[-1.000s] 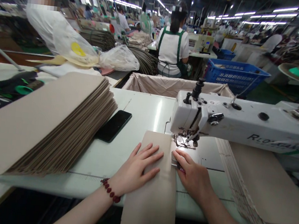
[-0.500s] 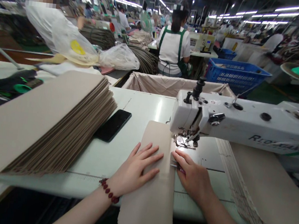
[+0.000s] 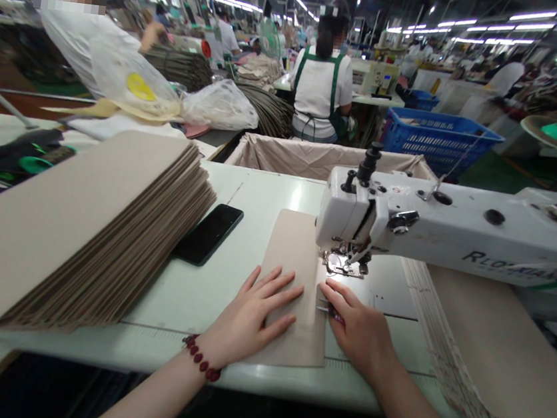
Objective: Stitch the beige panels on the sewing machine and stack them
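A beige flat panel [image 3: 292, 264], like stiff board or leatherette, lies on the white sewing table [image 3: 255, 189] and runs under my hands towards the presser foot [image 3: 345, 262] of a white industrial sewing machine [image 3: 432, 226]. My left hand [image 3: 251, 313] rests flat on the panel with its fingers spread, and a dark red beaded bracelet [image 3: 201, 359] circles the wrist. My right hand [image 3: 355, 328] presses at the panel's right edge, beside the needle area. A small shiny metal piece [image 3: 322, 306] shows under its fingertips, partly hidden.
A tall stack of beige panels [image 3: 80, 226] lies to the left, with a black phone [image 3: 208, 234] next to it. Another stack [image 3: 489, 340] lies right of the machine. Behind stand a lined bin [image 3: 314, 159], a blue basket [image 3: 437, 136], and a co-worker in a green apron [image 3: 316, 92].
The panel has slid steadily away from me, its near end now on the table rather than hanging past the front edge. My hands stay in nearly the same place.
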{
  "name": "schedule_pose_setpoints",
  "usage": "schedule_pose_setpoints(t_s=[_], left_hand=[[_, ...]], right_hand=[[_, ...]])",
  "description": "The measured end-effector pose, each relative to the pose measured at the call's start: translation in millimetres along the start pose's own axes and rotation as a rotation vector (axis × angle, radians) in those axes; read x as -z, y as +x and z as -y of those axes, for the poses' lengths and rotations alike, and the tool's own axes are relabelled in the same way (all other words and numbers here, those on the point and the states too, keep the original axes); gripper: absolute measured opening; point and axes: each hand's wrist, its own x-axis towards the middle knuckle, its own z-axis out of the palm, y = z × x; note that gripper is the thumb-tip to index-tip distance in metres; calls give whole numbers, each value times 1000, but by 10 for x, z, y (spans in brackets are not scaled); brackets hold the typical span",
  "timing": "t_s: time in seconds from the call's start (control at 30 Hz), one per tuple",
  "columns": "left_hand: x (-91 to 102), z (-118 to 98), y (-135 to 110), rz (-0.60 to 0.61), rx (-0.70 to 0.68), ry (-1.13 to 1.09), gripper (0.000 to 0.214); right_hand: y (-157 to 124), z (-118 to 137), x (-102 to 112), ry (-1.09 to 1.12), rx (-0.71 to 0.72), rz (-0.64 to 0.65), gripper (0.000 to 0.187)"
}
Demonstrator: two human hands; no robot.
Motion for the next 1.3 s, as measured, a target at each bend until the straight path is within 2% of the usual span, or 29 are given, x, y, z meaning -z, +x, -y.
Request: schedule_pose_setpoints(t_s=[0.77,1.13,1.3], left_hand=[[17,-6,39,28,-44,20,54],[6,106,303,27,-99,50,59],[-29,192,450,19,-101,62,60]], right_hand=[[-5,-18,-19,6,9,7,60],[1,-11,-2,37,16,-5,60],[14,-7,38,47,18,29,59]])
